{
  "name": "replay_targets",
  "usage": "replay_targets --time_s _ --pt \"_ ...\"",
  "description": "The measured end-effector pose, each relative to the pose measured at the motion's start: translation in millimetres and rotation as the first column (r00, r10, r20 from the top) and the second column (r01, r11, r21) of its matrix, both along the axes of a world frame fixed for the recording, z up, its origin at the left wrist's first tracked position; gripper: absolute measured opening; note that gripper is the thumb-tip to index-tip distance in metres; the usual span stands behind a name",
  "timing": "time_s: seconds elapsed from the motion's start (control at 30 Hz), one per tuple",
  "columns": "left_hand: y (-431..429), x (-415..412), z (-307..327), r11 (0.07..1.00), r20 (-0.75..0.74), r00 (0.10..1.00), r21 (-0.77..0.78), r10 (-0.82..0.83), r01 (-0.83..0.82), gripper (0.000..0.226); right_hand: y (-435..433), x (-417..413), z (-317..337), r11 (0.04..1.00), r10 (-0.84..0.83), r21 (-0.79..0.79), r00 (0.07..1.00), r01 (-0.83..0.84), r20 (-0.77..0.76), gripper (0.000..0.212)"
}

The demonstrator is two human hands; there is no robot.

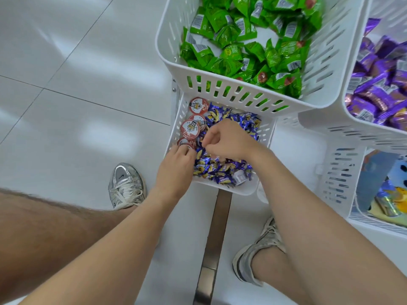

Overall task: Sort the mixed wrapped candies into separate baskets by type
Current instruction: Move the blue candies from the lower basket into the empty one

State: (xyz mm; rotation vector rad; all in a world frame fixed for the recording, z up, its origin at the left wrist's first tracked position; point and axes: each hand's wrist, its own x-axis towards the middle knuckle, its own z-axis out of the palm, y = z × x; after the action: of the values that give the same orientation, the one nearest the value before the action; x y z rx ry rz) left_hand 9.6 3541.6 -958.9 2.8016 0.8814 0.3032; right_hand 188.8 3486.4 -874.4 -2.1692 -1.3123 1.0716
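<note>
Two candy types share the low white slotted plastic basket (pixel 242 190). The left hand (pixel 176 168) grips the nearest of the red round lidded candies (pixel 189 128). The right hand (pixel 231 142), fingers curled, pinches among the blue-and-yellow wrapped candies (pixel 220 170). Lift one type only, checking that no stray wrapper clings.

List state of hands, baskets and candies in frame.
left hand, fingertips on lowest of red round candies, grip unclear
right hand, curled over blue-and-yellow candies, contents hidden
red round candies, bunched at lower basket left wall
lower basket, mixed: two types
upper basket, green candies only
right basket, purple candies
</note>
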Motion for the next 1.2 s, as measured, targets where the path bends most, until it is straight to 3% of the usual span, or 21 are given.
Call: replay_targets --time_s 0.07,0.13,0.2,0.33,0.4,0.57,0.77,0.9,1.0,1.1,1.2 --pt "-6.9 5.2 0.6 0.988 -0.019 0.998 -0.142 0.052 -0.054 0.006 -13.4 18.5 13.4 0.954 0.142 -0.259 0.989 -0.15 -0.051 0.015" --pt "-18.2 10.9 -1.7 0.976 0.013 1.0 -0.215 0.023 -0.019 0.014 -25.8 28.6 13.3 0.87 0.307 -0.441 0.942 -0.22 0.136 0.017" --pt "-31.3 17.6 -1.0 0.952 0.113 0.993 -0.3 -0.025 0.058 0.026 -38.9 30.2 1.8 0.848 0.373 -0.501 0.867 -0.174 0.33 0.015" --pt "-47.8 35.1 3.7 0.948 0.18 0.982 -0.303 -0.048 0.102 0.048 -70.8 23.8 -23.5 0.889 0.433 -0.397 0.708 -0.23 0.559 0.027" --pt "-49.8 43.1 5.3 0.953 0.097 0.995 -0.301 -0.015 0.044 0.058 -83.8 23.2 -35.7 0.907 0.418 -0.335 0.645 -0.255 0.64 0.019" --pt "-43.3 56.8 3.0 0.952 -0.112 0.993 -0.299 0.026 -0.059 0.066 -93.9 19.9 -58.5 0.94 0.336 -0.209 0.613 -0.271 0.715 0.027" --pt "-35.3 44.7 -4.9 0.956 0.01 0.996 -0.281 0.088 -0.082 0.053 -104.5 40.7 -49.7 0.952 0.201 0.026 0.684 -0.306 0.701 0.036" --pt "-37.7 43.6 -4.3 0.944 0.019 0.991 -0.31 0.129 -0.117 0.063 -103.1 42.3 -37.1 0.952 -0.023 0.246 0.761 -0.18 0.648 0.033" --pt "-42.7 42.3 -3.9 0.962 -0.014 0.99 -0.233 0.143 -0.143 0.068 -100.4 39.1 -33.1 0.949 -0.094 0.293 0.78 -0.117 0.619 0.031" --pt "-47.0 40.6 -7.1 0.934 -0.019 0.993 -0.337 0.117 -0.117 0.058 -100.1 37.8 -29.0 0.942 -0.167 0.335 0.812 -0.037 0.56 0.033" --pt "-45.0 39.2 -5.8 0.898 0.086 0.996 -0.44 0.023 0.017 0.042 -100.5 38.0 -26.3 0.932 -0.242 0.36 0.817 0.045 0.523 0.038"
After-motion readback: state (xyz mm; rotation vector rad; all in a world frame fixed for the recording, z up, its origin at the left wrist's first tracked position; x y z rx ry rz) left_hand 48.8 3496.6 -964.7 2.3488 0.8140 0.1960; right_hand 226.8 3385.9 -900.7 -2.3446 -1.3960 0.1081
